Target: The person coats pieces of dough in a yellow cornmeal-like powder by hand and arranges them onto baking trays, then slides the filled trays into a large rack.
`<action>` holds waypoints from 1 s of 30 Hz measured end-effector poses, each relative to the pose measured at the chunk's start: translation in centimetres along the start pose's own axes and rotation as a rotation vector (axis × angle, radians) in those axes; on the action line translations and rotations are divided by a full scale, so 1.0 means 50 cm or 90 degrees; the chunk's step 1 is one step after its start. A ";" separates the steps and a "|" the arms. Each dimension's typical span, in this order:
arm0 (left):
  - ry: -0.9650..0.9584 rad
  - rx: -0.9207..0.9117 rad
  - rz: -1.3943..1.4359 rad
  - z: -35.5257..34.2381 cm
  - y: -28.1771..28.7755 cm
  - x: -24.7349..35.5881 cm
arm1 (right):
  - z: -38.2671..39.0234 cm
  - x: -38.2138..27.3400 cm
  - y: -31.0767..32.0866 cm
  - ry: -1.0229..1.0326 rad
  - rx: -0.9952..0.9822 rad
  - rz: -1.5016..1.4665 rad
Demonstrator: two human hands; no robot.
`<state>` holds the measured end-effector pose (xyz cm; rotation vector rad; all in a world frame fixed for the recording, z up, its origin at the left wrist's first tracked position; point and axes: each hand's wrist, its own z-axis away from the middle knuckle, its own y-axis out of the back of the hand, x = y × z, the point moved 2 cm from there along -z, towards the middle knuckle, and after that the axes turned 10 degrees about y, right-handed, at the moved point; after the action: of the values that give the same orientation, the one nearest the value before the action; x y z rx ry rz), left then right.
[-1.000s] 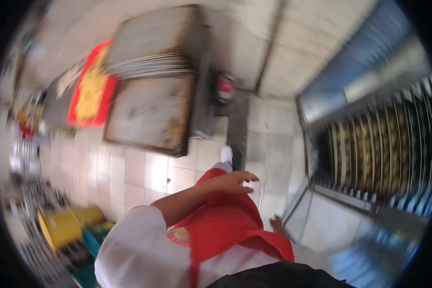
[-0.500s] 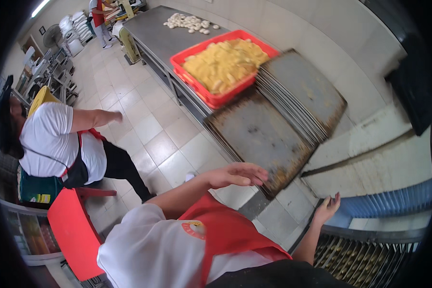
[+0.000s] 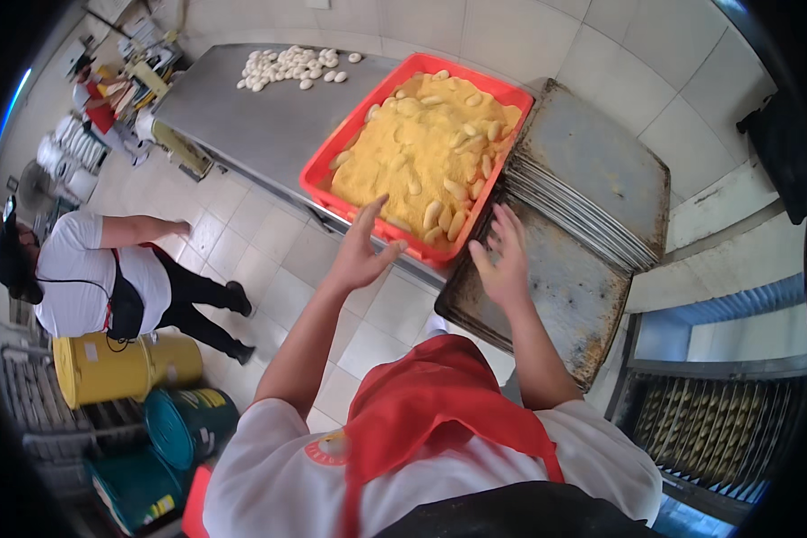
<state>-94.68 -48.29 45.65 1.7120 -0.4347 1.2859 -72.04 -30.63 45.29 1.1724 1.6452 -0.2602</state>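
In front of me a red plastic crate [image 3: 312, 176] holds a heap of yellow crumbs [image 3: 403, 148] with several oblong pale dough pieces [image 3: 432, 215] on and in it. My left hand [image 3: 366, 251] is open near the crate's front edge, fingers spread, holding nothing. My right hand [image 3: 504, 260] is open too, just right of the crate's near corner and above a worn baking tray [image 3: 556, 278]. Whether either hand touches the crate, I cannot tell. More round white dough pieces [image 3: 287, 67] lie at the far end of the metal table [image 3: 233, 108].
A stack of baking trays [image 3: 592, 170] stands right of the crate against the tiled wall. A rack of filled trays [image 3: 708, 430] is at lower right. Another person [image 3: 108, 260] walks on the left, near yellow drums [image 3: 108, 368] and green drums [image 3: 188, 421]. A second person [image 3: 103, 108] works farther back.
I have turned toward the crate. Both hands have moved to its near side, the right one away from the rack. The person on the left has stepped along the floor.
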 end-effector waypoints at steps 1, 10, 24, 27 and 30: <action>-0.056 0.042 -0.127 -0.058 0.008 0.000 | -0.048 0.010 -0.031 0.037 -0.018 0.033; -0.094 -0.050 -0.513 -0.561 0.007 -0.135 | -0.461 0.220 -0.285 -0.261 -0.095 0.383; 0.174 -0.296 -0.299 -1.204 -0.081 -0.175 | -0.802 0.519 -0.164 -0.493 0.020 0.336; 0.288 -0.566 0.023 -1.226 -0.082 -0.217 | -0.840 0.521 -0.190 -0.513 -0.085 0.251; 0.343 -0.680 0.036 -1.132 -0.090 -0.157 | -0.793 0.529 -0.197 -0.451 0.019 -0.024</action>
<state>-126.43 -1.16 38.33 0.4483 -0.6753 1.1557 -103.36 5.59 36.68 0.9217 1.0391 -0.6439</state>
